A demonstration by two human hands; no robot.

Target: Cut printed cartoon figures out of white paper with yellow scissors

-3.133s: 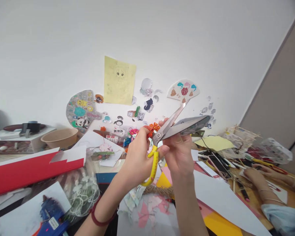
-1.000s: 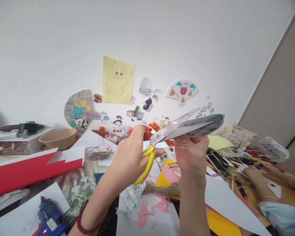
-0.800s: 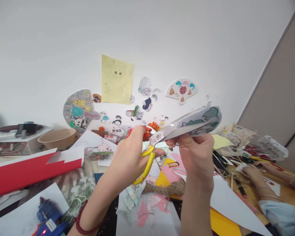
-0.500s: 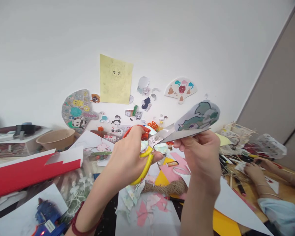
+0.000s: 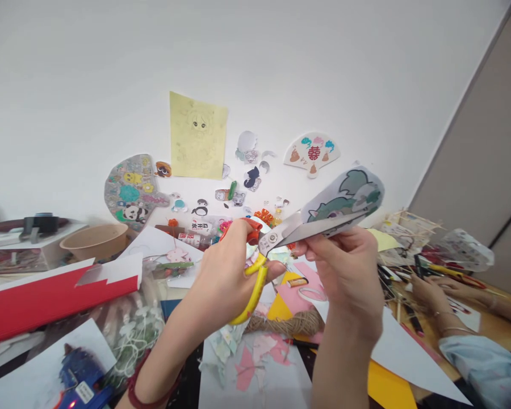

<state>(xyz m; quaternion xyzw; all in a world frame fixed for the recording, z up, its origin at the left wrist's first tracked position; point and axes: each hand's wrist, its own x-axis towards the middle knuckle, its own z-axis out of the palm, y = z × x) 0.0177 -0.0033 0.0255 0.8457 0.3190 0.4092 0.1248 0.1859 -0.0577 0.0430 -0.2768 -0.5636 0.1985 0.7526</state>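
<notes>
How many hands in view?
4: left hand on the scissors, right hand holding the printed cutout, a co-worker's nearer hand and farther hand at the right. More may be hidden.

Scissors (image 5: 272, 238): metal blades, round pivot, one yellow and one orange-red handle loop. Held in the left hand (image 5: 223, 270), blades directed right and slightly upward; one blade crosses the front of the cutout (image 5: 343, 201), the other partly hidden behind it. Cutout: thin, pale, elongated, rounded at its far end, printed with a green, dark-outlined figure. Raised above the tabletop, tilted up to the right, lower edge gripped by the right hand (image 5: 349, 267).
</notes>
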